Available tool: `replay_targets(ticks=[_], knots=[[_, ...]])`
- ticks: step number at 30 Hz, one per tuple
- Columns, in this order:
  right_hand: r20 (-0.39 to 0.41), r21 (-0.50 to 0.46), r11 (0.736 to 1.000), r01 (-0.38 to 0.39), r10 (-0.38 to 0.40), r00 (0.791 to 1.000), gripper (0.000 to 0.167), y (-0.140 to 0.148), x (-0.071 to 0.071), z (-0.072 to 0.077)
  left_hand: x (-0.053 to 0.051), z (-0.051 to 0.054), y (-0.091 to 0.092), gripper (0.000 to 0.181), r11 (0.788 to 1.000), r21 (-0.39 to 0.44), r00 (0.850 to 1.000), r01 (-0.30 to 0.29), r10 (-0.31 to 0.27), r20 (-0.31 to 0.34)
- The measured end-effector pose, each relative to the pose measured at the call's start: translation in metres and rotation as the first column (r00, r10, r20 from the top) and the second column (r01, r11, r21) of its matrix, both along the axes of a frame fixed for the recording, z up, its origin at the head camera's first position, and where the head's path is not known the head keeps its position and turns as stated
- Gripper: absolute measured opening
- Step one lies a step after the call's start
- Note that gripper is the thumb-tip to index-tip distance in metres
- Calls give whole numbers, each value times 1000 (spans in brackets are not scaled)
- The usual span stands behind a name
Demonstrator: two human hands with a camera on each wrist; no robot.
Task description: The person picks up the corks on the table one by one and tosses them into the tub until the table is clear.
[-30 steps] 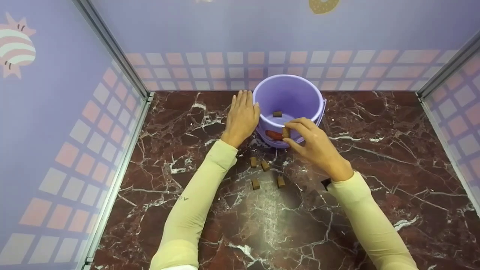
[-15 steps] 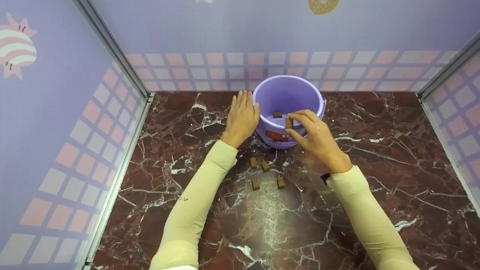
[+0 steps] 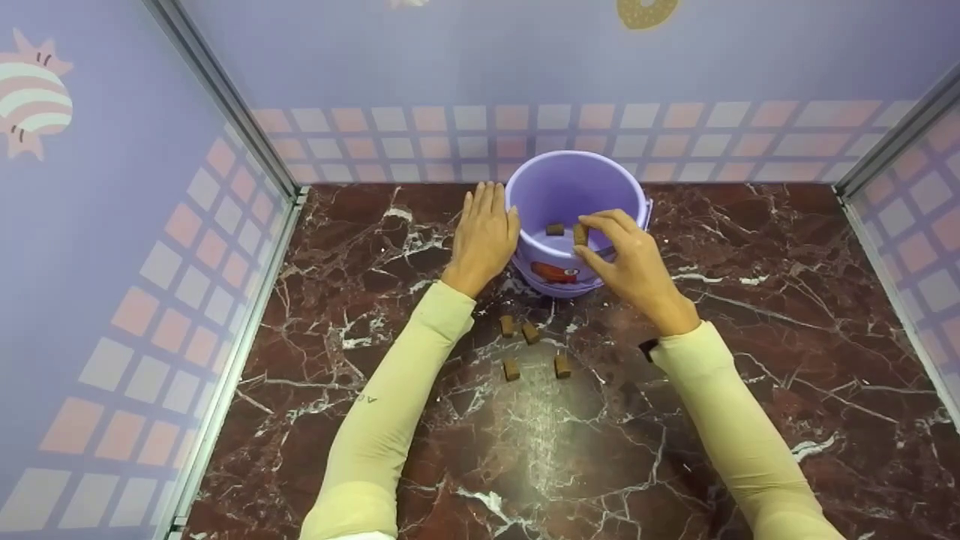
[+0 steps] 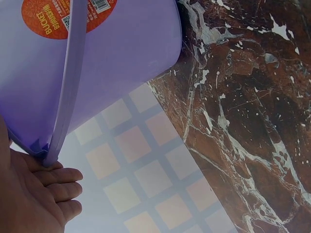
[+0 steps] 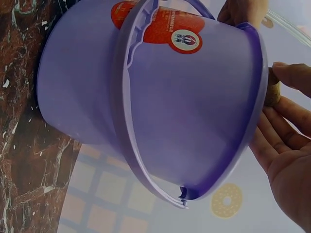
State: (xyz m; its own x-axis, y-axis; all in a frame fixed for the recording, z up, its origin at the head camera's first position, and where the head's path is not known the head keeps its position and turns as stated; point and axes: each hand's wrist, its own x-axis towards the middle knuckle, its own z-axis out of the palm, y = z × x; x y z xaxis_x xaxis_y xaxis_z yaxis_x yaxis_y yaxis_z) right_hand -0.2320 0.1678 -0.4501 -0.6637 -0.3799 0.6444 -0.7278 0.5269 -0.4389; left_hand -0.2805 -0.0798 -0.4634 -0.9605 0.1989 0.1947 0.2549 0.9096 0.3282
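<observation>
A purple plastic bucket stands upright near the back wall. My left hand rests against its left side, fingers straight; in the left wrist view the hand touches the rim by the base of the bucket handle. Between thumb and fingers, my right hand pinches a small brown cork-like cylinder over the near rim. From the right wrist view, the bucket's wall partly hides that cylinder. Another such cylinder lies on the bucket's floor.
Several more brown cylinders, among them one at the front right, lie on the dark red marbled tabletop before the bucket. Purple walls with printed squares enclose the back and both sides. The bucket handle hangs down in front.
The right hand has moved up and away from me with its cylinder, from in front of the bucket to over its opening. The left hand and bucket have stayed put.
</observation>
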Motion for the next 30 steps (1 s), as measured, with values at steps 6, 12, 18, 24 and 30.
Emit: replay_targets(ticks=[6, 12, 18, 24, 30], knots=[[-1, -8, 1000, 11, -11, 1000, 40, 1, -6, -3, 1, 0, 0, 62, 1000, 3, 1000, -1, 1, 7], [16, -8, 1000, 30, -30, 999, 40, 0, -10, -3, 1, -1, 0, 62, 1000, 3, 1000, -1, 1, 4], [50, 13, 999, 47, -48, 998, 41, 0, -13, -1, 1, 0, 0, 62, 1000, 0, 1000, 2, -2, 15], [79, 36, 998, 53, -56, 995, 41, 0, -16, 1, 1, 2, 0, 62, 1000, -3, 1000, 3, -3, 8], [102, 23, 999, 49, -51, 993, 41, -1, -17, 2, 1, 2, 0, 61, 1000, 14, 1000, 3, -3, 1]])
